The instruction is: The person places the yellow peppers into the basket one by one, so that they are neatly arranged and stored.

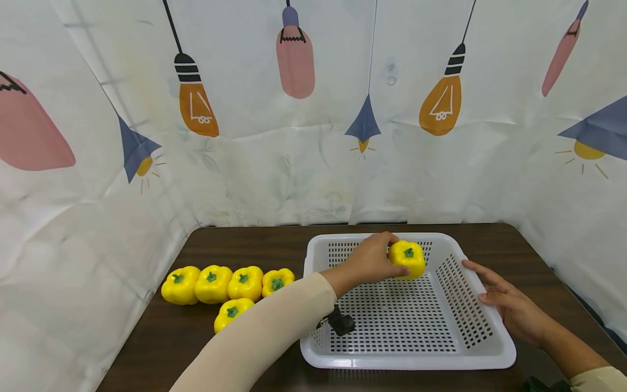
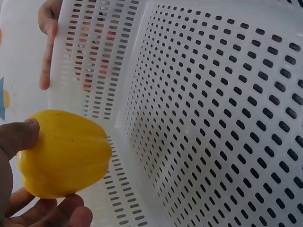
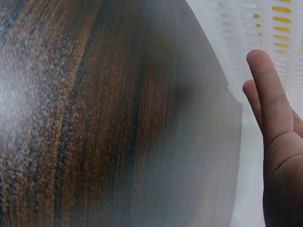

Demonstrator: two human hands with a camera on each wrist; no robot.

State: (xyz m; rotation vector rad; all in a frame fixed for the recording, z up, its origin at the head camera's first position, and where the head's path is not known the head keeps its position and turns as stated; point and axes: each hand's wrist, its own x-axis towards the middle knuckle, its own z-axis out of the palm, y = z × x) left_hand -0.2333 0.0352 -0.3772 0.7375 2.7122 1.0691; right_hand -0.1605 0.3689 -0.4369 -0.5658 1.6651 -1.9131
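Observation:
My left hand pinches a yellow bell pepper between thumb and fingers, over the far part of a white perforated plastic basket. In the left wrist view the bell pepper lies on its side in the grip, with the basket's holed floor beyond it. Straight fingers of my right hand rest against the outside of the basket's right rim. From the right wrist, this hand shows extended fingers along the basket wall.
Several yellow bell peppers stand left of the basket: a row and one nearer pepper, partly hidden by the left sleeve. Everything is on a dark wood table. A patterned white sheet hangs behind and at the sides.

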